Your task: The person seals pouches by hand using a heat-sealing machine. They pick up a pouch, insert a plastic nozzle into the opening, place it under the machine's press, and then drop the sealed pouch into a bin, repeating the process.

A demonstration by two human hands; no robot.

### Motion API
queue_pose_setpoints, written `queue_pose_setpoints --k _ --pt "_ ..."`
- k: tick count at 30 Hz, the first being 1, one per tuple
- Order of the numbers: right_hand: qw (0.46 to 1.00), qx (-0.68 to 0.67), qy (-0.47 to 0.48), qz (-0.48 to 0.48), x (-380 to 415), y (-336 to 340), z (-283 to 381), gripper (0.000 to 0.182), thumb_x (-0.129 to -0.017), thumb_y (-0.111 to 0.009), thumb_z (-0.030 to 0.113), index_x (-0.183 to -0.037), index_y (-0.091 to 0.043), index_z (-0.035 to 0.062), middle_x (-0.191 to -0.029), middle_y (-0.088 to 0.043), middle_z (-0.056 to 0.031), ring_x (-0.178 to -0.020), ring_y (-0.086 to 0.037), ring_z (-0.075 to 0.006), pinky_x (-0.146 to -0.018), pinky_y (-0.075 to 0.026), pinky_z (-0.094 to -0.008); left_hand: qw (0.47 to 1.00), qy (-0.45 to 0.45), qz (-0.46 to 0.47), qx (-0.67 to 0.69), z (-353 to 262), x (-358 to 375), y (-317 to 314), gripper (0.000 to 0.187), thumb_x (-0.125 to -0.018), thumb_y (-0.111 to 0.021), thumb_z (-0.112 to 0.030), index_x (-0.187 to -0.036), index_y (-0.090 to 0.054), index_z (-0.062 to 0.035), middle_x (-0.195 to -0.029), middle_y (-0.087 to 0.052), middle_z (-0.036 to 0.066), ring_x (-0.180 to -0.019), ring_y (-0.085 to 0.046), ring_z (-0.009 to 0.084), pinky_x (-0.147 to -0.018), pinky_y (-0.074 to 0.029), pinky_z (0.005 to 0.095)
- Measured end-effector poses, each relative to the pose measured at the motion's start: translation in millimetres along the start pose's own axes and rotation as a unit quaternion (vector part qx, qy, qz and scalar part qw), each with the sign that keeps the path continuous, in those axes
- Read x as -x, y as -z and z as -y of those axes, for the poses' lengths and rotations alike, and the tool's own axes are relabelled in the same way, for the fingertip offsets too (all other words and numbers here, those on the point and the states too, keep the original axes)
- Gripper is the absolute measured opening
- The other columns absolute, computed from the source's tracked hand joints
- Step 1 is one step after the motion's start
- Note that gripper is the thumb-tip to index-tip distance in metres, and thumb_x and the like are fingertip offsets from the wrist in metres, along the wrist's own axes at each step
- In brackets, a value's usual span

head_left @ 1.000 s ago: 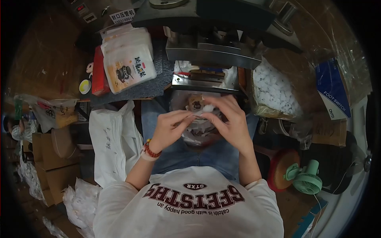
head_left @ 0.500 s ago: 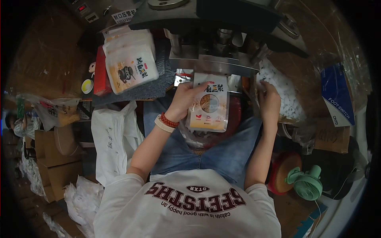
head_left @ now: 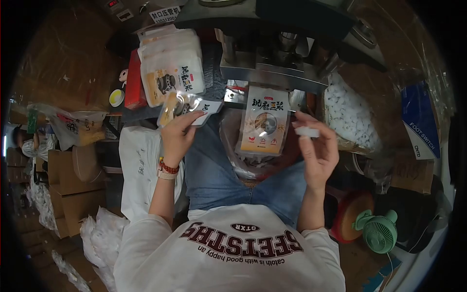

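Note:
My left hand (head_left: 177, 138) is closed on a printed pouch (head_left: 209, 108), which is bent and shiny, in front of the pouch stack (head_left: 165, 80). Between the thumb and fingers of my right hand (head_left: 321, 158) is a small white plastic piece (head_left: 307, 132). Another printed pouch (head_left: 264, 134), with a round clear window, hangs at the front of the metal press machine (head_left: 272, 73), its top edge at the metal plates; neither hand touches it. At the right sits a clear bag of small white plastic pieces (head_left: 350, 114).
A red box (head_left: 135, 82) stands left of the stack. Below the hanging pouch is a clear plastic bag (head_left: 231, 141) over my lap. A green fan (head_left: 379, 233) is at the lower right, near a blue foot-switch box (head_left: 421, 121). White sacking (head_left: 141, 170) lies at my left.
My left hand has left the pouch at the machine and moved left, now holding another pouch. My right hand has come away from the white pieces, down and left, with one in its fingers.

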State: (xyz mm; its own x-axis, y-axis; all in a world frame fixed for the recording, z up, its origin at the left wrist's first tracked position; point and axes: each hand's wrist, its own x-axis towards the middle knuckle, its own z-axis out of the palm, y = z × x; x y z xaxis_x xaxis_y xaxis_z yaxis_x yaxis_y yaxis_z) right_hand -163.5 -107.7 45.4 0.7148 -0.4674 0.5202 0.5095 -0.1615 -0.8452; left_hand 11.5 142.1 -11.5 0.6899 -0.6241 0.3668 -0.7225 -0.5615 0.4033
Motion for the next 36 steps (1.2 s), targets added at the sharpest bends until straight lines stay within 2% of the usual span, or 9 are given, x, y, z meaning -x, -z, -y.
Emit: queue_pose_setpoints --k 4,11,14,16,23,28,30,33,36 --pt "0.975 0.201 0.068 0.06 -8.3 -33.4 -10.1 0.03 -0.067 -0.073 0.0 -0.096 -0.071 0.0043 -0.111 -0.062 -0.0106 -0.098 -0.058 -0.0273 -0.083 -0.047 -0.0333 0.976 -0.023 -0.102 0.19 -55.3 -5.1 10.9 0.041 -0.066 -0.055 0.009 -0.101 -0.07 -0.006 -0.1 -0.07 0.01 -0.097 -0.066 0.0255 -0.083 -0.052 0.0335" --pt "0.98 0.11 0.053 0.16 -14.3 -20.0 -7.4 0.032 -0.069 -0.073 0.005 -0.101 -0.07 0.0057 -0.115 -0.061 -0.0113 -0.109 -0.054 -0.0274 -0.093 -0.043 -0.0365 0.95 -0.149 -0.054 0.269 -90.7 -13.0 14.6 0.032 -0.068 -0.062 0.006 -0.097 -0.071 -0.0043 -0.092 -0.07 0.011 -0.082 -0.069 0.0242 -0.073 -0.054 0.0286" --pt "0.978 0.193 -0.053 0.053 -13.7 -15.5 -11.6 0.039 -0.073 -0.072 0.006 -0.111 -0.064 0.0039 -0.116 -0.061 -0.0121 -0.109 -0.055 -0.027 -0.095 -0.042 -0.0349 0.936 -0.036 -0.01 0.35 -93.5 -18.8 -26.1 0.016 -0.08 -0.066 -0.003 -0.096 -0.071 -0.0008 -0.086 -0.071 0.009 -0.071 -0.068 0.0173 -0.066 -0.053 0.025" --pt "0.974 0.221 -0.042 -0.025 -18.1 4.3 -13.7 0.036 -0.08 -0.069 0.009 -0.114 -0.06 0.0018 -0.114 -0.061 -0.0125 -0.105 -0.056 -0.0255 -0.094 -0.042 -0.0332 0.814 0.216 0.131 0.523 -93.1 -28.1 -52.6 0.022 -0.089 -0.066 -0.017 -0.094 -0.07 0.0035 -0.082 -0.071 0.007 -0.068 -0.065 0.0109 -0.062 -0.051 0.0234" --pt "0.767 0.638 -0.005 -0.063 -45.8 80.4 -42.4 0.02 -0.084 -0.063 0.011 -0.102 -0.065 0.0018 -0.102 -0.064 -0.0127 -0.096 -0.057 -0.0326 -0.085 -0.045 -0.0393 0.644 0.298 0.11 0.696 -88.7 -82.5 -75.2 0.024 -0.088 -0.066 -0.014 -0.095 -0.064 0.0088 -0.087 -0.068 0.011 -0.072 -0.066 0.013 -0.062 -0.054 0.0249" --pt "0.802 0.589 -0.104 0.008 -43.5 101.8 -70.5 0.026 -0.082 -0.064 0.011 -0.107 -0.064 0.0031 -0.106 -0.064 -0.0133 -0.097 -0.057 -0.0338 -0.085 -0.045 -0.0409 0.618 0.308 0.089 0.718 -93.5 -82.7 -75.3 0.027 -0.087 -0.067 -0.015 -0.095 -0.063 0.0107 -0.087 -0.068 0.012 -0.076 -0.065 0.0129 -0.065 -0.052 0.0235" --pt "0.806 0.583 -0.095 -0.003 -43.6 99.4 -70.9 0.028 -0.082 -0.064 0.011 -0.109 -0.063 0.0035 -0.107 -0.064 -0.0134 -0.096 -0.057 -0.0333 -0.085 -0.045 -0.0403 0.684 0.294 0.119 0.657 -74.5 -83.4 -73.2 0.032 -0.088 -0.066 -0.024 -0.099 -0.066 0.0059 -0.085 -0.069 0.01 -0.073 -0.066 0.0156 -0.064 -0.052 0.0262" --pt "0.773 0.634 0.021 -0.018 -41.2 95.8 -64.9 0.026 -0.085 -0.062 0.008 -0.111 -0.062 0.0032 -0.107 -0.063 -0.0146 -0.095 -0.058 -0.0333 -0.084 -0.046 -0.0385 0.983 0.149 -0.066 0.082 -41.2 -76.1 -44.2 0.057 -0.083 -0.066 -0.046 -0.127 -0.054 -0.0131 -0.123 -0.058 0.011 -0.107 -0.057 0.0289 -0.094 -0.037 0.0515" --pt "0.847 0.516 0.055 -0.118 -37.9 78.3 -53.5 0.022 -0.089 -0.059 0.007 -0.11 -0.062 0.0011 -0.107 -0.064 -0.0139 -0.1 -0.059 -0.0269 -0.087 -0.046 -0.0336 0.977 0.079 -0.091 -0.173 8.2 -42.1 -32.2 0.073 -0.079 -0.064 -0.055 -0.139 -0.041 -0.0212 -0.144 -0.04 0.009 -0.128 -0.041 0.0288 -0.103 -0.015 0.0645"
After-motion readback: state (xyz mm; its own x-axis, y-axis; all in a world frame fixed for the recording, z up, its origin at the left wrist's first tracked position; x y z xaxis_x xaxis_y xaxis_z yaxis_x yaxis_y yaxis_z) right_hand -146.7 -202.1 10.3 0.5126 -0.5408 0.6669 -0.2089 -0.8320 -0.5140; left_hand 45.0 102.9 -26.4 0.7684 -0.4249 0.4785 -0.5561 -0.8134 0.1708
